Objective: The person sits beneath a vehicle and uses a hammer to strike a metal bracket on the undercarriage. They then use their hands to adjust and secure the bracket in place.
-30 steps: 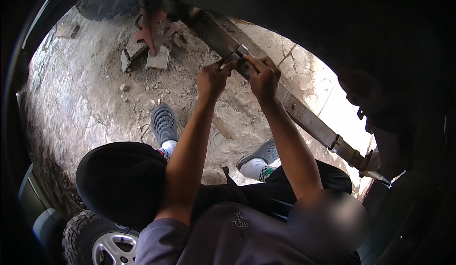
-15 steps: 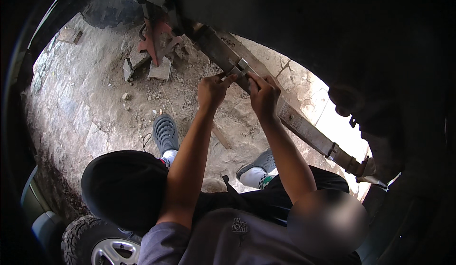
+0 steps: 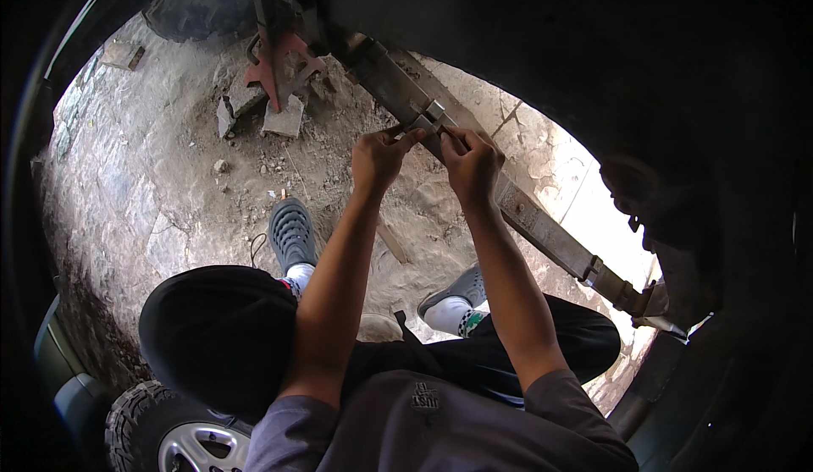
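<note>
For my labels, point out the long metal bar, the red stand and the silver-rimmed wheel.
Long metal bar [image 3: 542,226]: head view, its flat lower stretch.
Red stand [image 3: 269,70]: head view, one red leg.
Silver-rimmed wheel [image 3: 161,421]: head view, its black sidewall.

There are two shoes (one pair), one leaf spring, one stand.

Shirt on my feed: dark grey, short-sleeved, small chest lettering
Trousers: black
Shoes: grey, slotted uppers
Socks I can see: white, the right one with black-and-white checks and green
Hands: bare
</note>
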Demonstrator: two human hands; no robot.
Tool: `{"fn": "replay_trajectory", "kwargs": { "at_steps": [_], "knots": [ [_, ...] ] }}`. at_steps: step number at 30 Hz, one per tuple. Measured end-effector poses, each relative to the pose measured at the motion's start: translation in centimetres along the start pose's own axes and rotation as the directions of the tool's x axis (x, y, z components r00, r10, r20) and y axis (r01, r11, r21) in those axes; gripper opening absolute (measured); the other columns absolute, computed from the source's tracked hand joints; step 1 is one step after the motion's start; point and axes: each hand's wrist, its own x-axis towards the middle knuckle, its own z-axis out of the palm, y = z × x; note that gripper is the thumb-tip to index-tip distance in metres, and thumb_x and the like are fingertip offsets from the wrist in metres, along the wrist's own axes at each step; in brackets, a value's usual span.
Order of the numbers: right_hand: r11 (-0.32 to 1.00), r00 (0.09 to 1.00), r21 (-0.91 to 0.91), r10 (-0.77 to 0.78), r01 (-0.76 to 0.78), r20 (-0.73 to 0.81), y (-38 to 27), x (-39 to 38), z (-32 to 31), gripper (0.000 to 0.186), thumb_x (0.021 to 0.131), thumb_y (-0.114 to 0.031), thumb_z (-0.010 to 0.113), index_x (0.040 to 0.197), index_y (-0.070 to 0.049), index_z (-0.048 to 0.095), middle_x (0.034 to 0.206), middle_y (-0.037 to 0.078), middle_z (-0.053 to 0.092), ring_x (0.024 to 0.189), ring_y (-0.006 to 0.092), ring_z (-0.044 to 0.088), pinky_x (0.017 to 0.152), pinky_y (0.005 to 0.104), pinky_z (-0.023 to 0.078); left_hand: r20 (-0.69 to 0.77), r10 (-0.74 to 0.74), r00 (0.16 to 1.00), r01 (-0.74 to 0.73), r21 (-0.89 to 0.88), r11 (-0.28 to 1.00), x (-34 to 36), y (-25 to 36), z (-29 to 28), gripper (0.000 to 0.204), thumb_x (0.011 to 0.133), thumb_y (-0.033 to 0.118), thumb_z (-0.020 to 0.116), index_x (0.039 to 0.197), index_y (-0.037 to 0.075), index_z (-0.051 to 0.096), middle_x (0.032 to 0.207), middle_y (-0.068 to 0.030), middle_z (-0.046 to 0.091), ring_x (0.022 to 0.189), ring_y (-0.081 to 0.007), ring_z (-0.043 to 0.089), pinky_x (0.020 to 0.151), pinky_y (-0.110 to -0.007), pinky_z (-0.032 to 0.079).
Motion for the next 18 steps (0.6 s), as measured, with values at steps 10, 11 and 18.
{"fn": "replay_trajectory", "kwargs": {
  "at_steps": [10,11,18],
  "knots": [
    [1.0,0.999,-0.016,-0.002,0.001,-0.054,0.3,1.2,0.8,0.012,0.085,-0.014,0.083,0.096,-0.007,0.082,0.089,0.014,0.074,0.082,0.0318,0.073,0.077,0.0406,0.057,0.049,-0.052,0.997,0.054,-0.044,0.998,0.1,0.4,-0.3,0.053,0.082,0.058,0.087,0.116,0.018,0.084,0.054,-0.0053,0.062,0.049,-0.0113,0.057,0.053,-0.035,0.045],
    [0.999,0.999,0.02,0.031,-0.031,-0.011,-0.4,0.4,0.3,0.012,0.085,-0.014,0.084,0.095,-0.008,0.082,0.09,0.014,0.074,0.083,0.0318,0.072,0.078,0.0407,0.056,0.061,-0.036,0.997,0.042,-0.089,0.995,0.3,0.3,-0.5,0.053,0.082,0.055,0.088,0.117,0.015,0.084,0.068,-0.006,0.069,0.06,-0.0115,0.062,0.061,-0.033,0.048],
    [0.988,0.988,-0.028,0.152,-0.152,-0.019,0.9,2.5,1.4,0.014,0.084,-0.021,0.086,0.096,-0.012,0.085,0.087,0.009,0.074,0.08,0.0272,0.072,0.081,0.0392,0.054,0.13,-0.077,0.988,0.09,-0.102,0.991,0.1,1.4,-1.0,0.049,0.085,0.045,0.089,0.118,0.009,0.083,0.099,-0.0094,0.082,0.09,-0.0129,0.074,0.082,-0.029,0.055]
  ]
}}
